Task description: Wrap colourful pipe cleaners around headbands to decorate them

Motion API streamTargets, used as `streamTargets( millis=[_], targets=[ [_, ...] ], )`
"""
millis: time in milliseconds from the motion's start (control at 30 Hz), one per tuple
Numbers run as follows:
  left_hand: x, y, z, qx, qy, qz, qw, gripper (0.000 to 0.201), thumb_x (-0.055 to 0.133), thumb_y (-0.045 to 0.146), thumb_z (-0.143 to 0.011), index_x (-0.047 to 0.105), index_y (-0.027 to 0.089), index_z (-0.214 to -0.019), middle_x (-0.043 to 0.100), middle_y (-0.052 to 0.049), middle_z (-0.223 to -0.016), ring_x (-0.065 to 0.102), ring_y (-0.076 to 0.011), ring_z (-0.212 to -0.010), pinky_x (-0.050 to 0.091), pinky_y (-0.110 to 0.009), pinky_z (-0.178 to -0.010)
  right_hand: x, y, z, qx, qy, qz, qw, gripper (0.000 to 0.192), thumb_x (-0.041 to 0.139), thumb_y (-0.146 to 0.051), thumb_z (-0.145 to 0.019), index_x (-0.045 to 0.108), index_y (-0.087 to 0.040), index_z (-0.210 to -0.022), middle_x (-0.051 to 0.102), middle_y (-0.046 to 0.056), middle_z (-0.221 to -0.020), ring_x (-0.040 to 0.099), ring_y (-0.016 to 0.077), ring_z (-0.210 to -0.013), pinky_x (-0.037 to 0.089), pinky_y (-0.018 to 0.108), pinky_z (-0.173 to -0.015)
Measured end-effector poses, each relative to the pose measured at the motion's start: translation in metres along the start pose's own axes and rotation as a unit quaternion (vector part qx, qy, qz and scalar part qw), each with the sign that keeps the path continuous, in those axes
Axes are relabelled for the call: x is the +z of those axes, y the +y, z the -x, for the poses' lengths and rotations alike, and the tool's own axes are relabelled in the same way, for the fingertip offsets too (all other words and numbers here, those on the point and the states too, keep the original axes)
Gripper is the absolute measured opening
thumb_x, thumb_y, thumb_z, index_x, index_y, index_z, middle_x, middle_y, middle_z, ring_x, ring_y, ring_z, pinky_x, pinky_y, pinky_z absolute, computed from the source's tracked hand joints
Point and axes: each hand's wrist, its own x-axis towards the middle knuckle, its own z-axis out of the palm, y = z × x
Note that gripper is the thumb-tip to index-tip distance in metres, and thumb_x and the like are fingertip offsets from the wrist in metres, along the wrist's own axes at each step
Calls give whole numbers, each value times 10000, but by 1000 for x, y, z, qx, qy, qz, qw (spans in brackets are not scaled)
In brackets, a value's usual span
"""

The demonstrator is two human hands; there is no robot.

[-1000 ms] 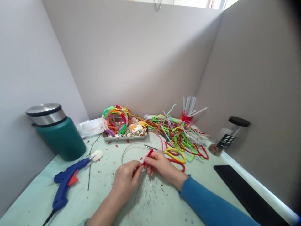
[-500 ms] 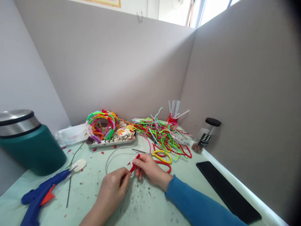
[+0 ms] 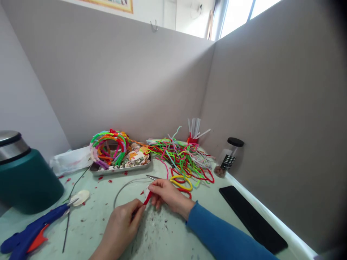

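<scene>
Your left hand (image 3: 120, 227) and right hand (image 3: 166, 193) meet low over the table (image 3: 89, 216), and both sets of fingers are closed in a pinch on a short red pipe cleaner (image 3: 148, 198). Its long axis runs on a slant, lower end at your left fingertips, upper end rising to the right toward your right thumb. A thin grey wire hoop (image 3: 123, 186) curves away just behind it. Yellow-handled scissors (image 3: 180, 182) lie just beyond your right hand, beside the loose pile of pipe cleaners (image 3: 184, 157).
</scene>
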Motion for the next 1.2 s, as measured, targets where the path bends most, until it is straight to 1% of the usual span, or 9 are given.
streamTargets(
  millis=[167,300,500,733,933,1033,1133,1167,1200],
  targets=[
    [-3,3,1,-28,-21,34,999,267,398,343,-866,596,209,-747,620,6,-638,547,-139,-589,340,-216,-572,-7,-6,2,-3,5,22,1000,148,568,-233,-757,533,-143,-870,563,-43,-464,517,89,-356,399,156,-326],
    [-5,3,0,-50,-4,59,997,204,445,330,-838,605,210,-879,621,19,-630,545,-135,-573,353,-212,-571,-13,-8,1,-9,9,-15,1000,138,586,-231,-738,541,-139,-831,627,2,-652,560,83,-429,424,165,-351],
    [-5,3,0,-38,3,32,999,274,423,344,-844,568,195,-665,595,12,-599,522,-131,-560,338,-214,-553,-10,-7,1,-20,11,32,999,186,607,-311,-738,547,-137,-765,603,-16,-599,533,70,-403,383,151,-332],
    [-5,1,0,-7,-3,5,1000,328,370,377,-874,554,196,-672,553,19,-572,490,-120,-532,325,-208,-535,-9,-6,1,-20,20,30,999,190,625,-302,-713,529,-146,-763,630,-8,-647,532,57,-404,370,134,-324],
    [-4,1,0,3,-27,-4,1000,324,357,348,-881,519,195,-646,547,18,-571,506,-125,-545,328,-206,-541,-7,-5,0,-4,19,55,998,111,581,-246,-744,522,-153,-730,586,-35,-568,510,60,-369,370,142,-310],
    [-3,1,0,-4,-26,-11,1000,316,359,344,-880,510,196,-645,548,17,-575,510,-128,-554,322,-210,-546,-5,-6,-1,5,32,84,996,93,551,-239,-773,538,-152,-805,594,-29,-597,511,65,-365,375,156,-321],
    [-3,1,0,-17,-30,-15,999,307,361,345,-879,518,197,-660,572,11,-601,524,-136,-579,320,-217,-561,-11,-16,0,-27,69,203,976,199,510,-232,-815,539,-167,-1001,641,-15,-657,517,75,-363,386,183,-364],
    [-3,2,0,-21,-34,-14,999,305,364,347,-878,524,198,-666,583,8,-610,529,-139,-589,320,-219,-566,-15,-22,1,-53,90,273,956,215,493,-229,-829,545,-173,-1030,660,-6,-681,533,81,-383,393,190,-393],
    [-4,3,0,-25,-37,-13,999,303,368,348,-876,531,199,-669,592,5,-617,535,-142,-597,320,-221,-569,-22,-30,3,-88,122,368,918,196,475,-229,-846,570,-177,-1009,674,-3,-696,556,84,-424,405,191,-439]
  ],
)
